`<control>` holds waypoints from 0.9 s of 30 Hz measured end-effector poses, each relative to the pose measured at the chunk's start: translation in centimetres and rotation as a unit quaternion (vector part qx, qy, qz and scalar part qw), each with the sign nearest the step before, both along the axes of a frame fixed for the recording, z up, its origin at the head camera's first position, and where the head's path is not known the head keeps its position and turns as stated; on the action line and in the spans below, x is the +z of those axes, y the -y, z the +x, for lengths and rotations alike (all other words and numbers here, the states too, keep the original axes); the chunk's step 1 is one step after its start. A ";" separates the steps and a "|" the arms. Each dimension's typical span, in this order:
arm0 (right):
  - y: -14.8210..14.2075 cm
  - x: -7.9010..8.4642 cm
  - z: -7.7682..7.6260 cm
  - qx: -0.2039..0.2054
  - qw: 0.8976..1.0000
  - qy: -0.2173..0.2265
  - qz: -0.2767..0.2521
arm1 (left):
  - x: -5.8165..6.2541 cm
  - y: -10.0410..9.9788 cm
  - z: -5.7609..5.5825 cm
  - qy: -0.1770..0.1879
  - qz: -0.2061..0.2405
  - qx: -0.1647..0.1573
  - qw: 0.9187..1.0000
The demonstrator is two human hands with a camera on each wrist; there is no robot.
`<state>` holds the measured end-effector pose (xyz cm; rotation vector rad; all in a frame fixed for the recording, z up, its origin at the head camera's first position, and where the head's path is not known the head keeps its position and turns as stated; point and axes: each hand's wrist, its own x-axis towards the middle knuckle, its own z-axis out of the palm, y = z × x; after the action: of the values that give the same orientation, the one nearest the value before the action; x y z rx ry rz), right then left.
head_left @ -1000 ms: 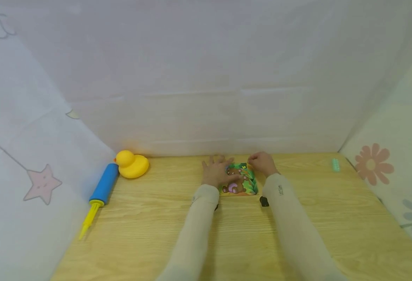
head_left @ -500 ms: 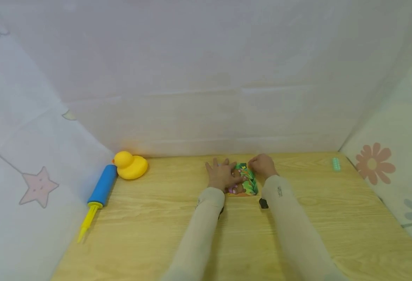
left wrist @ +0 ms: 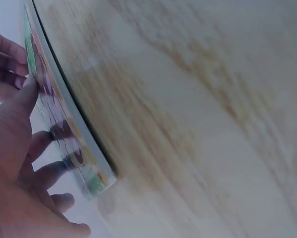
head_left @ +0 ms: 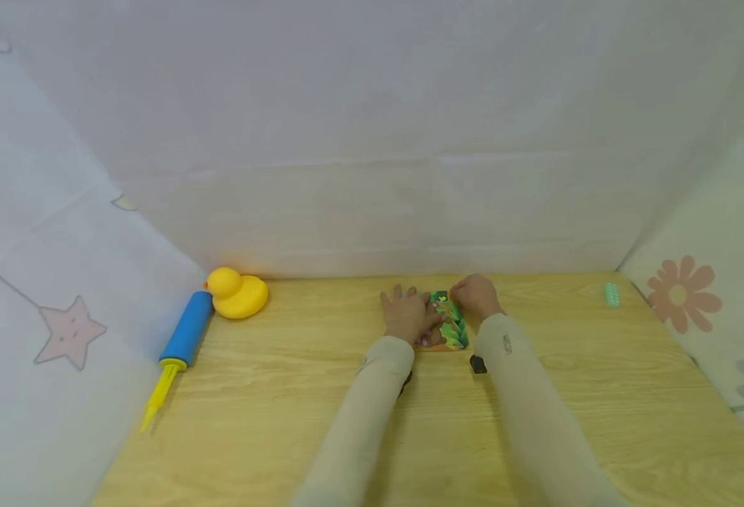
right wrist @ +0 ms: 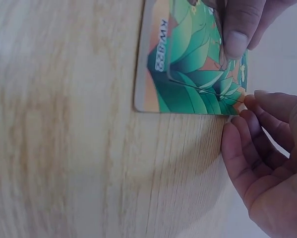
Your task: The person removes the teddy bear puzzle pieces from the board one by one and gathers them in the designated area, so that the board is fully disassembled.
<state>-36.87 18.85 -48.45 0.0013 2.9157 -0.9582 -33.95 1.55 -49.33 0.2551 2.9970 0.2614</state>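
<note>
A thin, flat puzzle board (head_left: 453, 332) printed with a brown bear and green leaves lies at the back middle of the table. Its right part carries the marking KW-822, beside an inner outline. My left hand (head_left: 408, 317) rests over the board's left part with fingers spread, covering most of the bear. At the far right edge, my right hand (head_left: 477, 296) has curled fingers; its thumb and forefinger (right wrist: 274, 104) pinch the board's rim in the right wrist view. The left wrist view shows the board (left wrist: 96, 171) edge-on under the left fingers (left wrist: 51, 171).
A yellow rubber duck (head_left: 240, 296) sits at the back left, beside a blue and yellow hand pump (head_left: 184, 334). A small pale green ridged item (head_left: 611, 294) lies at the back right. Pale cloth walls (head_left: 372, 211) border the wooden table (head_left: 270, 408) behind and at both sides.
My left hand has slid right across the board, covering more of the bear. My right hand has stayed at the right edge; the board looks nearly still.
</note>
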 end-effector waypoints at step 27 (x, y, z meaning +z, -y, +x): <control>-0.4 1.0 -0.4 -0.015 0.993 0.065 -0.099 | -0.9 -0.5 0.2 0.001 0.038 0.024 0.999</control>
<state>-37.24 19.27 -47.49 0.0929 2.6979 -1.1999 -33.71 2.01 -50.19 0.1902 2.9987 0.3821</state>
